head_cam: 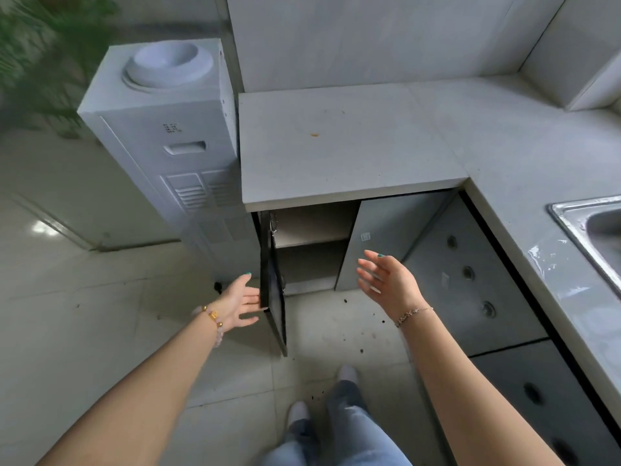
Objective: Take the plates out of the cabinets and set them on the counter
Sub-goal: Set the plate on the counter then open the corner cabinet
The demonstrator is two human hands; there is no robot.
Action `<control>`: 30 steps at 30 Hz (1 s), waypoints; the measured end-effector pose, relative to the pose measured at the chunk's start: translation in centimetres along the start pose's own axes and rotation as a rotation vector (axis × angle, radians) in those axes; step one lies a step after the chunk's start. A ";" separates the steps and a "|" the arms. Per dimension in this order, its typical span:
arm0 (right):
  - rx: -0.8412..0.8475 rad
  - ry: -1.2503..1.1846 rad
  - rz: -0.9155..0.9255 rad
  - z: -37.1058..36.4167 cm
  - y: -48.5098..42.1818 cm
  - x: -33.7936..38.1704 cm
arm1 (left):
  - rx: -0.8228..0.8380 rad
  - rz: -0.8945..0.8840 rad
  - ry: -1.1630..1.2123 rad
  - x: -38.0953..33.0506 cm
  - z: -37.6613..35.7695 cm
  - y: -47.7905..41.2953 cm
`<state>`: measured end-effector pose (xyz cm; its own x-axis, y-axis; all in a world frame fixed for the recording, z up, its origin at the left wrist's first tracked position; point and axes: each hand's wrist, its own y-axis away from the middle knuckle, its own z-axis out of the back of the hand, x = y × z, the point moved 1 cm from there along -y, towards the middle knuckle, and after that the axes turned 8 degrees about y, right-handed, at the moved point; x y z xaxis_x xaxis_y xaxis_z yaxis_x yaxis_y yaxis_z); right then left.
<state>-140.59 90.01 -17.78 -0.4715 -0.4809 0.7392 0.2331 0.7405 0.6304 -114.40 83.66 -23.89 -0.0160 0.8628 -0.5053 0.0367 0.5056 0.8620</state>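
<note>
A low cabinet (312, 253) under the grey counter (353, 146) stands with its left door (273, 290) swung out towards me. Inside I see a shelf and dark space, with no plate visible. My left hand (240, 304) is open, its fingers against the outer face of the open door. My right hand (386, 279) hovers open in front of the shut right door (379, 237), holding nothing.
A white water dispenser (168, 136) stands left of the cabinet. A steel sink (594, 230) sits in the counter at the right, with grey drawer fronts (470, 280) below. Dark crumbs dot the tiled floor (336, 334). My feet are below.
</note>
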 end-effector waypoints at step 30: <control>-0.049 0.002 -0.067 1.2 -5.3 1.7 | 0.191 -0.458 0.200 -6.3 -9.8 2.5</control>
<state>-143.62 85.81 -20.16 -0.4857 -0.5299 0.6952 0.2423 0.6825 0.6896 -123.96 79.50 -18.14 -0.2625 0.5472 -0.7948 0.1617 0.8370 0.5228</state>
